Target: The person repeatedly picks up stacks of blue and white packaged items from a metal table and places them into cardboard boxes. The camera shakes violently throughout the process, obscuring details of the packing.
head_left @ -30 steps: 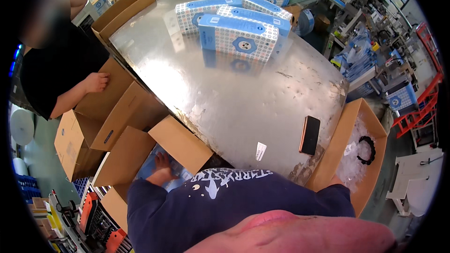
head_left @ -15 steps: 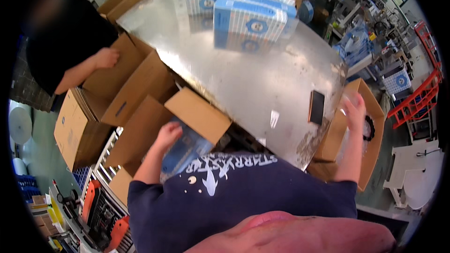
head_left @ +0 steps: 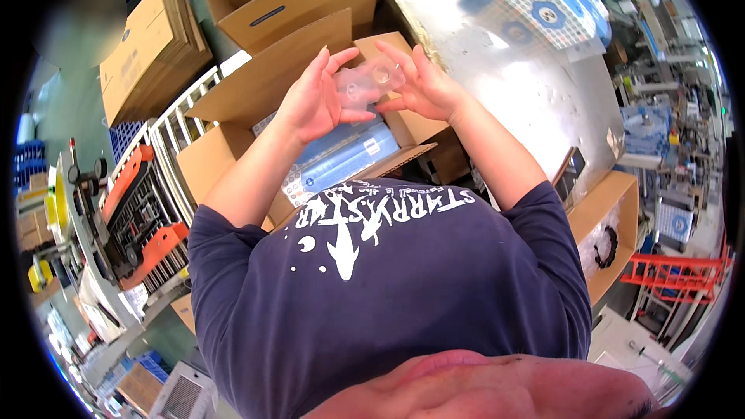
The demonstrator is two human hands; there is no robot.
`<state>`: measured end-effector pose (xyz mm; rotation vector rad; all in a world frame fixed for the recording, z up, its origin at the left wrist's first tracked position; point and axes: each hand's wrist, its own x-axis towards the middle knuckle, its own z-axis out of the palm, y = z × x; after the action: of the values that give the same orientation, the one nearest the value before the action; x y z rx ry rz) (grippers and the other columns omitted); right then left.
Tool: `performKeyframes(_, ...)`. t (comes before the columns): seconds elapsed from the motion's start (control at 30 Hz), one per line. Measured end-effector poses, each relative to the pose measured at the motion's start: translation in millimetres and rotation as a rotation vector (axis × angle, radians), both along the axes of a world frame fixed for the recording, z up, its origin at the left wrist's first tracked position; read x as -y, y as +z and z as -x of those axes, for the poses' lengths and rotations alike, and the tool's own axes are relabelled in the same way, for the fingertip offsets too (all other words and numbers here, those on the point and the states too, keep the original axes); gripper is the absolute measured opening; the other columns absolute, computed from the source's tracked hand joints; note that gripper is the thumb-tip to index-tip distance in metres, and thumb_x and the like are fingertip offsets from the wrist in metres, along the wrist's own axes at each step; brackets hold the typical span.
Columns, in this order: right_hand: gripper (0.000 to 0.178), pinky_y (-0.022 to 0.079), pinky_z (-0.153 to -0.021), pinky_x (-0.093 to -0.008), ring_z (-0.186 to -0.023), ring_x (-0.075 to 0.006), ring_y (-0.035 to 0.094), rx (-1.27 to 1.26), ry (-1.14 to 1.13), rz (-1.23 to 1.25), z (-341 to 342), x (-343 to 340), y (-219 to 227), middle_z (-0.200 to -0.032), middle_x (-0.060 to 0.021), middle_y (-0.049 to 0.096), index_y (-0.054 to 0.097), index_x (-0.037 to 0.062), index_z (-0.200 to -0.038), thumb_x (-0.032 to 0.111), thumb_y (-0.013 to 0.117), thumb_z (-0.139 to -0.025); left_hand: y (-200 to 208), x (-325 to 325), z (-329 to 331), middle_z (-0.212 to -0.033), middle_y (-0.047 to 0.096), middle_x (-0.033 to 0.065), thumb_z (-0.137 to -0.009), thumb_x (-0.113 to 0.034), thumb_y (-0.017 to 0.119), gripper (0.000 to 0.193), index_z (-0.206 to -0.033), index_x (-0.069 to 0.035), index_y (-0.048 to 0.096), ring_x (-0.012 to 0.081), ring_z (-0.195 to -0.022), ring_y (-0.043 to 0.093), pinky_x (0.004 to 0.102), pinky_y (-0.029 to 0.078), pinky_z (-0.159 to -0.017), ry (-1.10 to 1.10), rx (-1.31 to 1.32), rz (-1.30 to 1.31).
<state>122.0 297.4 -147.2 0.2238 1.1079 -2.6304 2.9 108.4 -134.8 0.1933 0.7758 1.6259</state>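
Note:
Both hands are raised over an open cardboard carton (head_left: 221,157), with a thin clear plastic piece (head_left: 358,87) between them. Round, ring-like shapes show in the plastic; whether it is one piece or more I cannot tell. My left hand (head_left: 310,101) has its fingers curved around the left end of it. At the other end, my right hand (head_left: 427,87) grips it between thumb and fingers. Below, blue packages (head_left: 349,157) with white patterned parts lie inside the carton.
A metal table (head_left: 535,101) carries upright blue-and-white boxes (head_left: 535,4) and a dark phone (head_left: 570,171). To my right stands a carton (head_left: 621,213) with clear plastic and a black ring. Another open carton (head_left: 303,0) and stacked flat cardboard (head_left: 147,54) are at left, near a roller conveyor (head_left: 155,225).
My right hand has come from the right-hand carton to the middle, and my left hand has risen to meet it at the plastic. My view has turned; the other person is mostly out of it.

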Motion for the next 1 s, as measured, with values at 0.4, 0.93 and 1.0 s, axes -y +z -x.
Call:
performKeyframes(0.4, 0.051, 0.041, -0.094, -0.0374, -0.109, -0.0302, 0.053, -0.186, 0.154, -1.582, -47.8, -107.1, 21.9, -0.117, -0.0161, 0.056, 0.051, 0.0069, -0.123, 0.031, 0.062, -0.08, -8.0, -59.1, 36.2, -0.114, 0.058, 0.0157, -0.083, -0.024, 0.06, 0.045, -0.122, -0.004, 0.052, 0.0298, -0.109, 0.053, 0.0366, 0.043, -0.09, -0.677, -1.56, 0.097)
performKeyframes(0.93, 0.038, 0.045, -0.077, -0.0286, -0.086, -0.0192, 0.06, 0.418, -1.481, -1.22, -133.9, -445.2, -27.6, -0.094, -0.012, 0.064, 0.059, -0.0001, -0.108, 0.021, 0.066, -0.077, -96.8, -319.3, -29.2, -0.146, 0.022, 0.0129, -0.08, -0.051, 0.051, 0.068, -0.137, -0.016, 0.035, 0.0341, -0.135, 0.015, 0.0614, 0.013, -0.102, -0.456, -2.222, 0.454)
performKeyframes(1.0, 0.03, 0.045, -0.074, -0.0257, -0.078, -0.0148, 0.059, 0.24, -1.667, -1.22, -143.3, -472.5, -47.3, -0.086, -0.0065, 0.066, 0.061, -0.0006, -0.104, 0.018, 0.063, -0.081, -93.2, -321.9, -26.9, -0.146, 0.021, 0.0127, -0.08, -0.05, 0.052, 0.068, -0.136, -0.016, 0.035, 0.0341, -0.135, 0.014, 0.0606, 0.012, -0.103, -0.483, -2.222, 0.488)
